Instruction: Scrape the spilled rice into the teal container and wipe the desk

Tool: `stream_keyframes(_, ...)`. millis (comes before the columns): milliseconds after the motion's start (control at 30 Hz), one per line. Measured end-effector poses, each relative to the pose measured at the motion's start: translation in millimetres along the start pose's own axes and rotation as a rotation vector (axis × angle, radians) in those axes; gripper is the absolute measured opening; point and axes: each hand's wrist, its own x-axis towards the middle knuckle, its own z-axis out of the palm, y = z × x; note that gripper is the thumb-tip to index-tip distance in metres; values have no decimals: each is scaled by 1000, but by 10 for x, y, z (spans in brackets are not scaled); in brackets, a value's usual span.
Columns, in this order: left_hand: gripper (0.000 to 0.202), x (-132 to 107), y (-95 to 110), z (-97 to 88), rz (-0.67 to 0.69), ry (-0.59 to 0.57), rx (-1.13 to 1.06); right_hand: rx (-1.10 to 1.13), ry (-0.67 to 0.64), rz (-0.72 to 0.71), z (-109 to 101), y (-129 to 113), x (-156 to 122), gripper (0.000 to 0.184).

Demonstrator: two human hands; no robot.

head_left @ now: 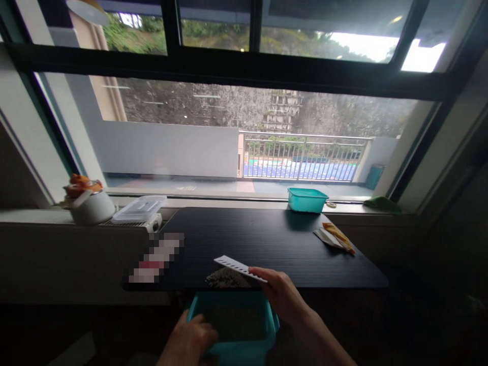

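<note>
My right hand (282, 294) grips one end of a white strip (235, 265) with a row of dark slots or marks along it. The strip slants over a small heap of pale grains (225, 278), like rice, at the table's near edge. Below that edge is a teal plastic bin (236, 348), its inside dark, with contents I cannot make out. My left hand (194, 333) is closed over the bin's left rim, fingers curled inward. Part of the bin's near side runs out of the picture.
On the black table (244, 229) lie a blurred-out flat item (156, 258) at left and yellow and white packets (335, 238) at right. A second teal bin (307, 200) stands by the window. A pale pot (91, 207) and clear plastic lid (139, 209) rest on the heater.
</note>
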Motion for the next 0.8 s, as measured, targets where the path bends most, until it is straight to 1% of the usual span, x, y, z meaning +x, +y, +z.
stream_keyframes(67, 11, -8, -3, 14, 11, 12, 15, 40, -24, 6, -7, -25, -73, 35)
stream_keyframes(167, 11, -15, 20, 11, 20, 28, 39, 102, -60, 67, -110, -65, -168, 33)
stream_keyframes(267, 8, -2, 69, -17, 22, 5, 36, 139, -27, 90, -277, -24, -279, 37)
stream_keyframes(367, 7, 13, 135, -51, 24, -24, 5, 108, 23, 137, -427, 75, -431, 38)
stream_keyframes(433, 7, 12, 180, -72, 10, -29, -13, 85, 27, 172, -496, 107, -533, 37)
stream_keyframes(500, 7, 3, 215, -92, -3, -29, -16, 92, -10, 184, -541, 80, -615, 37)
stream_keyframes(600, 7, -9, 234, -115, 9, -56, -12, 140, -67, 182, -587, -36, -686, 36)
stream_keyframes(700, 6, -7, 218, -115, 13, -73, -4, 166, -86, 188, -619, -122, -710, 36)
stream_keyframes(800, 4, 4, 191, -90, -34, -91, -16, 167, -86, 184, -628, -107, -702, 37)
